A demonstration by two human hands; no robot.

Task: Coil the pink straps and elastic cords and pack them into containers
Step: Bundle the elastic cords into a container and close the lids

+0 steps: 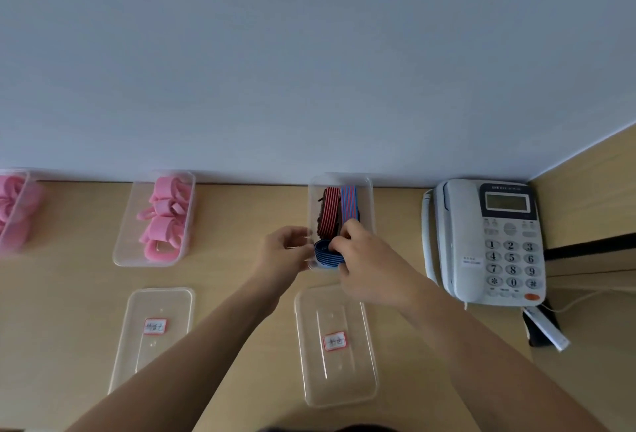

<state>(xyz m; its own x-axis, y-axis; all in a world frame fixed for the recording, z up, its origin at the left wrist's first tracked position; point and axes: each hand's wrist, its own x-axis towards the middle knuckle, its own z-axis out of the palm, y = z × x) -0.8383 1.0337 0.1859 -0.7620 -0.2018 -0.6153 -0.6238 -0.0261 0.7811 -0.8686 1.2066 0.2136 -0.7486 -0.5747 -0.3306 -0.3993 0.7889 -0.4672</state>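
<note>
Nearest to me, two clear lids lie flat on the worktop (241, 225): the left lid (137, 362) and the right lid (344, 380), each with a small red-bordered label. I cannot read the writing.

Both bare forearms reach forward between and over the lids. The right hand (364, 266) grips a blue striped coil (327, 254), its fingers (351, 228) curled over the coil's top and far side. The coil is a flat elastic band wound into a tight oval, blue with thin dark stripes along its length. It sits at the near end of a clear container (367, 197), partly over the near rim.

The left hand (285, 252) is at the container's near left corner, fingers (299, 233) curled and close together. I cannot tell whether they pinch the coil's end or the container wall.

Further inside this container, two more folded bands stand side by side: a red-and-black band (327, 211) on the left and a blue-and-red band (349, 202) on the right, touching.

Well to the left, a second container (125, 245) holds looped pink straps (165, 214), soft and wide. At the left edge, a third container (29, 190) holds more pink loops (10, 201).

To the right, a white telephone (485, 242) stands against the pale wall (309, 53).
</note>
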